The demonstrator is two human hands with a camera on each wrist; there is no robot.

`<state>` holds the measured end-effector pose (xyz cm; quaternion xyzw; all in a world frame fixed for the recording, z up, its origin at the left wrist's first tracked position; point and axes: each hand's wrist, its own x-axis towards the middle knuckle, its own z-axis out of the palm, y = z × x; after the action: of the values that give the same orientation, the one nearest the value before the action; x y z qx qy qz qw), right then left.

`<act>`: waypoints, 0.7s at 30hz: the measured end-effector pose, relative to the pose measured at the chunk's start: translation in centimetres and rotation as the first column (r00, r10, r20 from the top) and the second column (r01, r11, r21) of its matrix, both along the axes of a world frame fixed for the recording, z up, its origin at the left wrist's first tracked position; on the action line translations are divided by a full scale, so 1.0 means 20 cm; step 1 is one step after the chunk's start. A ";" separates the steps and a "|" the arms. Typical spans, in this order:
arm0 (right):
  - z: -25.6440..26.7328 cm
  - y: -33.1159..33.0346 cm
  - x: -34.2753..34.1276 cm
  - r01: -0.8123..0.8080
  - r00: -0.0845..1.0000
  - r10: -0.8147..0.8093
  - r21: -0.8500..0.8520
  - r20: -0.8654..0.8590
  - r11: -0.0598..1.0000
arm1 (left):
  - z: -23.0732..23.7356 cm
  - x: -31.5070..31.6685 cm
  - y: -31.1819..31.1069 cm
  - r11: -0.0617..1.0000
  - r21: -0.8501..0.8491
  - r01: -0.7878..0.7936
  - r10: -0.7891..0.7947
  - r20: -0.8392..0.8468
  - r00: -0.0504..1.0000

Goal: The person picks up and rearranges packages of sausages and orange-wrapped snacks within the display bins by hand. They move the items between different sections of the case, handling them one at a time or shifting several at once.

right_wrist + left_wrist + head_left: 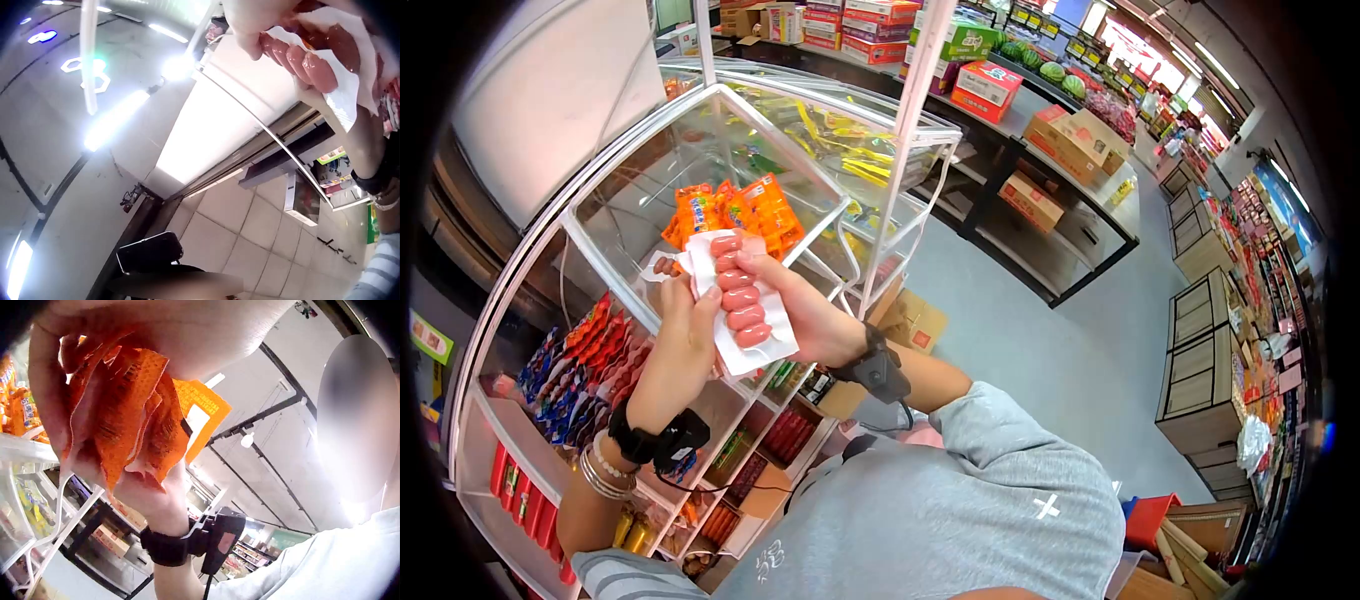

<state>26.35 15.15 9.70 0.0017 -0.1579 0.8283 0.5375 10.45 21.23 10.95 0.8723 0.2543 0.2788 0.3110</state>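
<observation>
In the head view, my left hand (683, 335) and right hand (812, 312) both hold a stack of sausage packets in front of the body. The top sausage packet (742, 300) shows several glossy pink sausages in a row on white. My right thumb lies on its upper edge, and my left thumb is at its left side. From below, the left wrist view shows the orange printed undersides of the packets (128, 412) between the hands. More orange packets (772, 212) lie just beyond, on the clear lid of a display case (625, 205).
Blue and red wrapped snacks (585, 370) fill the case at left, with yellow packs (835, 140) in the far compartment. A white post (912, 120) rises beside the lid. Cartons (1072, 138) stand on a black-framed table at right, across a grey floor (1040, 370).
</observation>
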 end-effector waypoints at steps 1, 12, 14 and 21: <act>0.00 -0.03 0.02 0.040 0.999 -0.041 0.022 0.018 0.999 | -0.01 0.04 0.01 1.000 0.004 0.004 -0.004 -0.001 1.000; -0.31 -0.33 0.32 0.542 0.839 -0.537 -0.049 0.086 0.839 | 0.09 0.36 0.23 0.837 -0.058 0.544 -0.527 -0.348 0.775; -0.41 -0.37 0.34 0.645 0.761 -0.643 0.004 0.088 0.764 | 0.05 0.40 0.55 0.758 0.078 0.647 -0.523 -0.520 0.676; -0.47 -0.46 0.37 0.787 0.612 -0.755 -0.083 0.234 0.612 | -0.07 0.42 0.54 0.768 0.288 0.572 -0.083 -0.841 0.535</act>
<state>33.83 5.94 0.22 -0.1872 -0.1155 0.5223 0.8239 18.85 32.12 9.49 0.9840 0.0988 -0.1428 -0.0408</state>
